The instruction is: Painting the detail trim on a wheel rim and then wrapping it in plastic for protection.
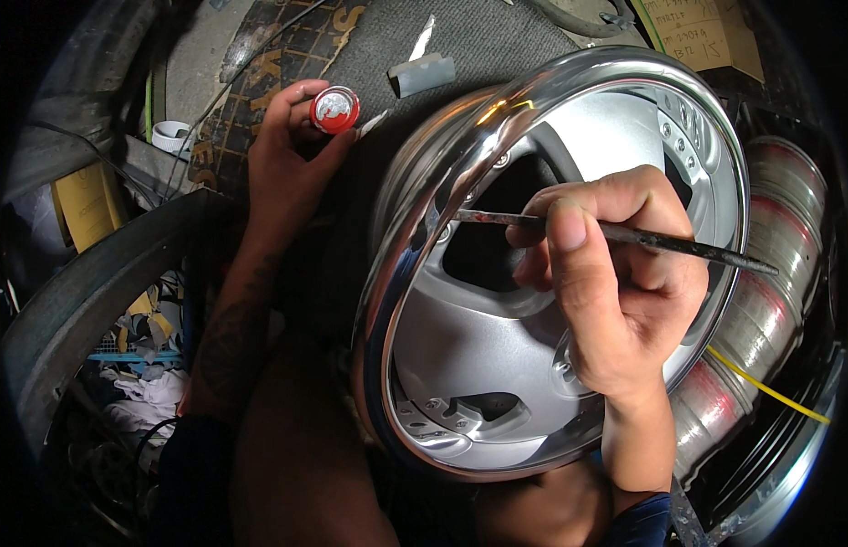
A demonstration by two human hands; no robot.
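While the left hand held a small round red container with a silvery patch between thumb and fingers, the right hand pinched a thin dark rod, reddish near its narrow end. The silver wheel stood tilted behind the right hand, and the rod's narrow end lay at its polished lip, though whether they touched could not be told. A ribbed, red-streaked cylinder lay farther right.
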